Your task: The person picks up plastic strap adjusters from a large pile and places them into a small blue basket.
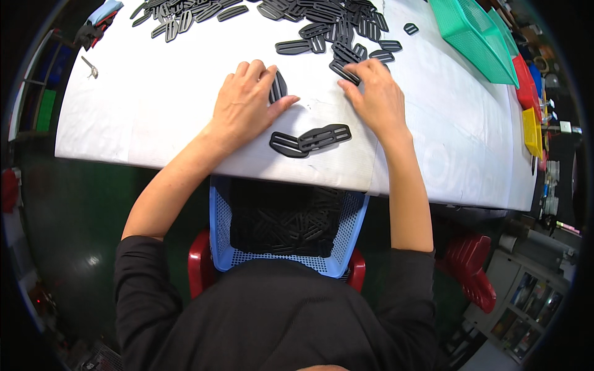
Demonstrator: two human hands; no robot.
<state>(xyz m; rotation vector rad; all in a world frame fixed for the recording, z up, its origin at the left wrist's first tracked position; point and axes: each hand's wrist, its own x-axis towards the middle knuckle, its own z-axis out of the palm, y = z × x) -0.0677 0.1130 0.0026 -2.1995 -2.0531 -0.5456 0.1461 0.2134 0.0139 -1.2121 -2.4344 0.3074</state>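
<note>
My left hand point(247, 102) is curled over the white table, closed around black slotted strap buckles point(279, 86) that show between its fingers and thumb; how many is partly hidden. To the right, my right hand point(378, 99) pinches another black strap buckle point(344, 72) between thumb and fingers, at the near edge of the pile. Between my forearms, near the table's front edge, a strap buckle point(286, 146) lies flat with a second strap buckle point(337, 133) overlapping its right end.
Loose black buckles point(179, 15) are heaped along the far side of the white table point(154, 105). Below its front edge, a blue perforated basket point(223, 247) holds many buckles. Green point(476, 43), red point(526, 83) and yellow baskets point(531, 132) stand at the right. A small metal tool point(91, 68) lies far left.
</note>
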